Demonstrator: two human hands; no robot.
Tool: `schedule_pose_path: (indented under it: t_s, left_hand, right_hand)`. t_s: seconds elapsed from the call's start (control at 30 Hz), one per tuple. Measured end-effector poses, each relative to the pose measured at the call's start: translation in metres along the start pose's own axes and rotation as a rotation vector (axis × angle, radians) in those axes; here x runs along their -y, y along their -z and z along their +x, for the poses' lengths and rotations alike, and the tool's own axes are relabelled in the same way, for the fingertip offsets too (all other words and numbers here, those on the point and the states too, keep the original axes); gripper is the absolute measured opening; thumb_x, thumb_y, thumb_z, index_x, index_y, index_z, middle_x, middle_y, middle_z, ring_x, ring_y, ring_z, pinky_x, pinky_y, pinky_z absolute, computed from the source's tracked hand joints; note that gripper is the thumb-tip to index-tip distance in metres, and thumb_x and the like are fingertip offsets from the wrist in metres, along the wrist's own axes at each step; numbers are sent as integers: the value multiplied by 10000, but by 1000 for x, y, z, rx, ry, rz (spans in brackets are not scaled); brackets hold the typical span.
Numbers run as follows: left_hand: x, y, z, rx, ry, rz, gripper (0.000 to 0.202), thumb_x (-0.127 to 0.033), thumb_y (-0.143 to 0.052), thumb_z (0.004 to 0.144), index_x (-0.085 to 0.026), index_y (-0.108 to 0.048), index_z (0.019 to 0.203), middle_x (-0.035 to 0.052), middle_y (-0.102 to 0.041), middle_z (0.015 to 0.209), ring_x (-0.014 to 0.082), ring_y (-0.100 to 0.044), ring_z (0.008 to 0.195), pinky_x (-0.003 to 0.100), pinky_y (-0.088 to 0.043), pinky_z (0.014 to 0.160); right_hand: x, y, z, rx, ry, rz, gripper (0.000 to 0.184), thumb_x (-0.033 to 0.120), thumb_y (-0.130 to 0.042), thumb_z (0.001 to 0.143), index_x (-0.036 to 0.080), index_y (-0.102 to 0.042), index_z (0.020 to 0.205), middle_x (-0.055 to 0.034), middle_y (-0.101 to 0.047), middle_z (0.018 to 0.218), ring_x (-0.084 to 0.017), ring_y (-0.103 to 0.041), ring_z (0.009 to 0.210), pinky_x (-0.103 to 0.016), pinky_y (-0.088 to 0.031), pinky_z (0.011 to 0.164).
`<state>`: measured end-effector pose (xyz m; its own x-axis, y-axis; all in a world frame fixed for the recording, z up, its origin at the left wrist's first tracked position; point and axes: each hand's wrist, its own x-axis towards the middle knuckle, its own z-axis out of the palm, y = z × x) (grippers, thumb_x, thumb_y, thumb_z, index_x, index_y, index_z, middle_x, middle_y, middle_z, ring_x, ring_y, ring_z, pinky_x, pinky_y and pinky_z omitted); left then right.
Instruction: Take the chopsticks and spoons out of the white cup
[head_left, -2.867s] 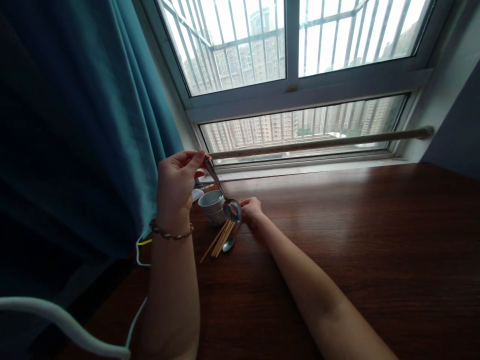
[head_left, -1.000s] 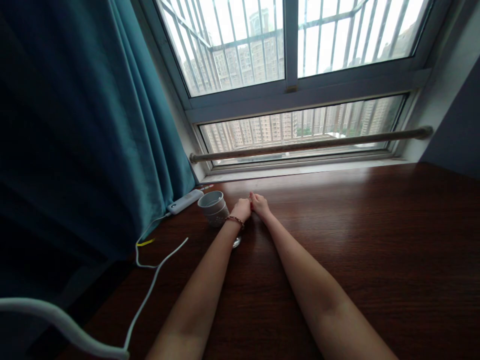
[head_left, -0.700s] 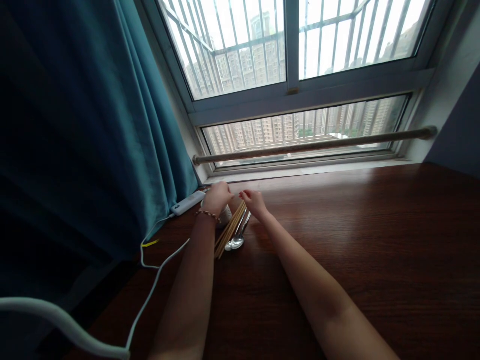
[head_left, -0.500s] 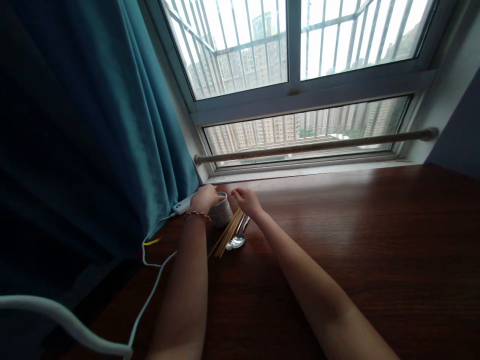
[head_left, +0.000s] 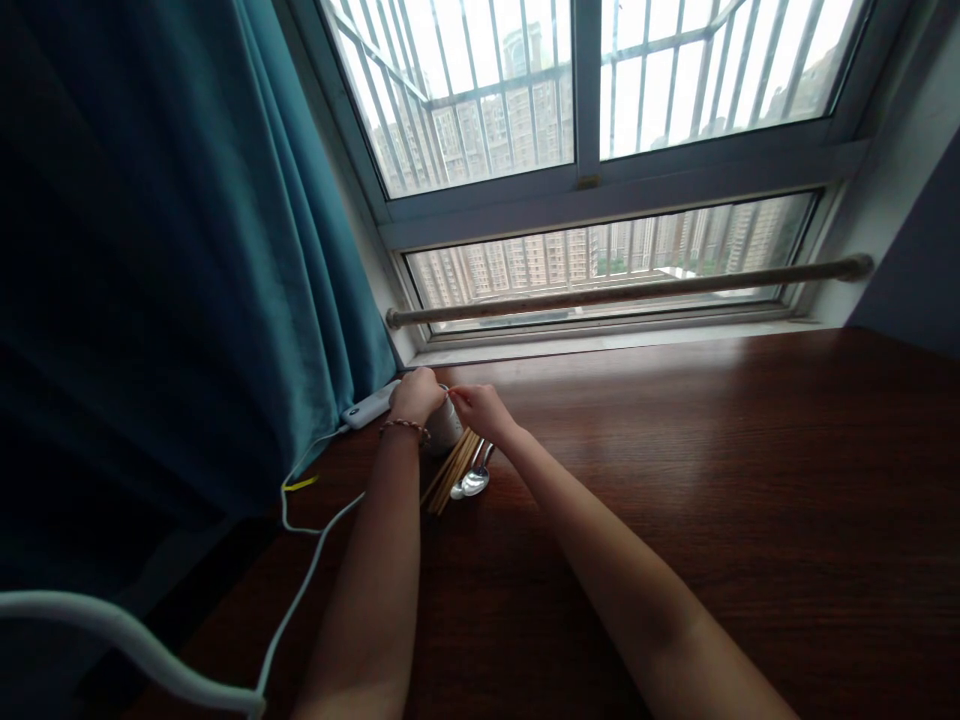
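Note:
A grey-white cup [head_left: 445, 430] stands upright on the dark wooden surface, partly hidden by my hands. My left hand [head_left: 418, 395] is closed over its left side at the rim, with most of its fingers out of sight behind the wrist. At the right of the rim, my right hand [head_left: 481, 410] is closed, its fingertips pinched on the edge. Several wooden chopsticks [head_left: 452, 470] lie in a bundle before the cup. Beside them on the right lie metal spoons [head_left: 475, 482], bowls toward me.
A white power strip [head_left: 371, 405] lies left of the cup, its white cable [head_left: 300, 588] running across the surface. A yellow strip [head_left: 301, 483] lies near the blue curtain [head_left: 300, 250]. Behind is a window with a horizontal rail [head_left: 630, 290].
My right hand has moved left, from apart from the cup to its rim. My left hand has shifted slightly right over the cup. Chopsticks and spoons lie nearly as before.

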<state>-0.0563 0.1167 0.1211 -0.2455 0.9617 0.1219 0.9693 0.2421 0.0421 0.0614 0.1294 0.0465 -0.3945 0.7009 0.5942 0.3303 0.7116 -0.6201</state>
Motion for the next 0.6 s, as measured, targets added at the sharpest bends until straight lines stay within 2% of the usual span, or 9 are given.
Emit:
schedule_pose_path:
  t_s: [0.17, 0.37, 0.4, 0.5, 0.6]
  left_hand:
    - [-1, 6, -7, -76, 50, 31, 350, -197, -460, 795, -50, -651, 1049, 250, -627, 1056, 347, -590, 1015, 374, -474, 769]
    - [0, 30, -22, -224, 83, 62, 324, -211, -424, 838, -52, -676, 964, 230, -646, 997, 342, -603, 954, 387, -476, 746]
    - [-2, 37, -28, -273, 85, 68, 320, -212, -419, 842, -56, -681, 939, 223, -650, 975, 341, -607, 933, 388, -476, 732]
    - [-9, 58, -52, -529, 37, 58, 318, -215, -391, 862, -79, -678, 881, 186, -652, 917, 307, -615, 866, 372, -471, 693]
    - [-18, 77, -78, -742, -23, -26, 299, -251, -386, 880, -110, -650, 886, 144, -640, 925, 265, -600, 857, 357, -461, 715]
  right_hand:
    - [0, -1, -2, 18, 6, -51, 233, 157, -476, 923, 90, -683, 840, -55, -640, 761, -116, -533, 652, -195, -306, 582]
    - [-4, -3, -3, 11, 13, -8, 222, 140, -479, 919, 99, -697, 929, -59, -656, 815, -136, -580, 716, -195, -350, 622]
    - [-3, -3, -2, 2, 22, 5, 217, 140, -485, 918, 104, -697, 945, -60, -661, 847, -141, -591, 741, -197, -361, 637]
    - [4, -1, 3, -74, 84, 120, 187, 160, -543, 903, 113, -679, 1021, -52, -662, 934, -138, -601, 799, -192, -400, 691]
    - [23, 12, 11, -205, 187, 290, 266, 194, -660, 827, 87, -650, 1070, -54, -649, 963, -120, -591, 818, -173, -435, 723]
